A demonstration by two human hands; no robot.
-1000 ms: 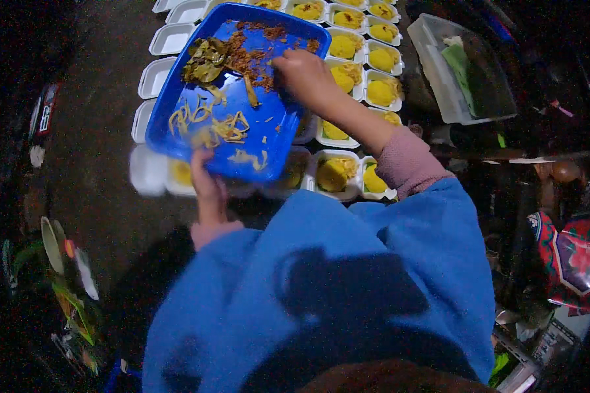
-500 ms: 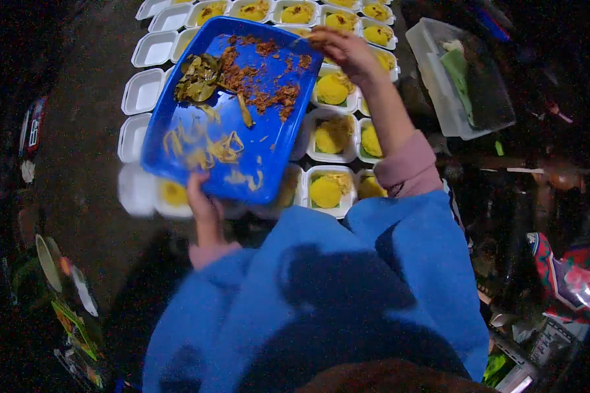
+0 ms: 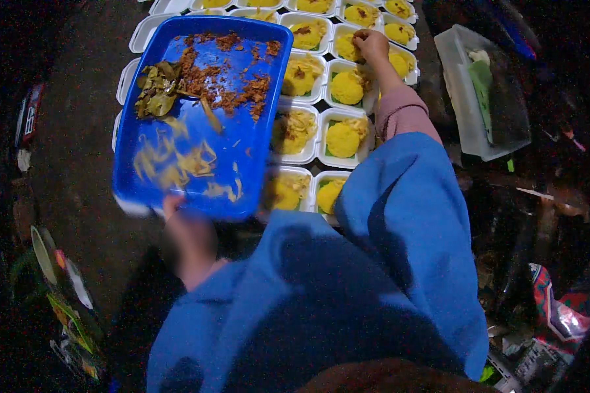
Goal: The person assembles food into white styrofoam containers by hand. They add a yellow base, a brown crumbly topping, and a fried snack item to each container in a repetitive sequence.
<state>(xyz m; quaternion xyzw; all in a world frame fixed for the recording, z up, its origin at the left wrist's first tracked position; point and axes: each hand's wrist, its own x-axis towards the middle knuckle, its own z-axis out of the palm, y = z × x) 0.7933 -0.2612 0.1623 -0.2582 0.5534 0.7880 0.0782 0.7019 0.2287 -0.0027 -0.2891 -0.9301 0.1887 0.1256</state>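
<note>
A blue rectangular plastic tray (image 3: 250,147) lies left of centre in the upper frame, its long axis running upward and slightly right. The left hand (image 3: 191,239) reaches up from below, gripping its lower rim, thumb on top. The right arm stretches to the upper right, the right hand (image 3: 372,47) bent down, fingertips narrowed over yellow rice (image 3: 345,47); I cannot tell what they hold.

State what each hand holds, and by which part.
The left hand holds the blue tray by its near edge; whether the right hand holds anything cannot be told.
</note>
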